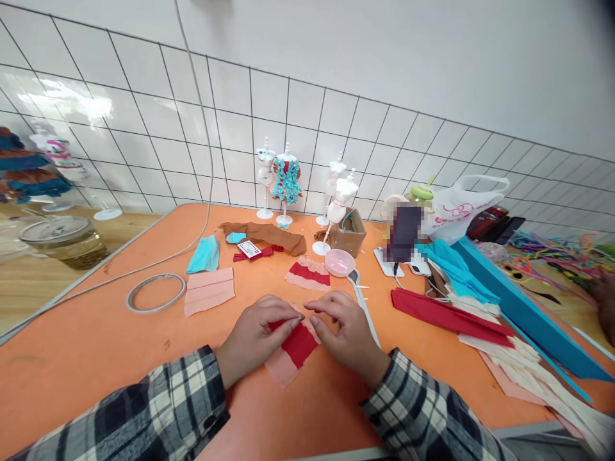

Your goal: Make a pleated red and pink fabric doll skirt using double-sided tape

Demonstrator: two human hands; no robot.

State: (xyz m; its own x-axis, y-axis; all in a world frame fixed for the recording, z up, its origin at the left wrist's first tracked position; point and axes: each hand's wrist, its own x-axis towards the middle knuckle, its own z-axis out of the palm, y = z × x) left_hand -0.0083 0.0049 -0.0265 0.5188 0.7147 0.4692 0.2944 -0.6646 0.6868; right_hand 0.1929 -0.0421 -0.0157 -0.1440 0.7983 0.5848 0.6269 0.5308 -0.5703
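A pink piece with a red band [300, 346], crinkled like crepe paper, lies on the orange table between my hands. My left hand [263, 330] rests over its left side, thumb and forefinger pinched together; whatever is between them is too small to make out. Just across from those fingertips, my right hand [343, 326] hovers at the piece's right edge, thumb and forefinger apart with nothing visible between them. Beyond the hands lies a similar pink and red piece [308, 274]. Close to it are a pink bowl [340, 262] and, to the left, a plain pink piece [210, 291].
A tape roll [156, 293] and a cable [210, 173] are on the left. Small white dress forms [343, 195] and a cardboard box [350, 234] stand at the back. A phone [404, 232], red strip [449, 317] and blue board [533, 310] occupy the right. Another person's hand [604, 301] shows far right.
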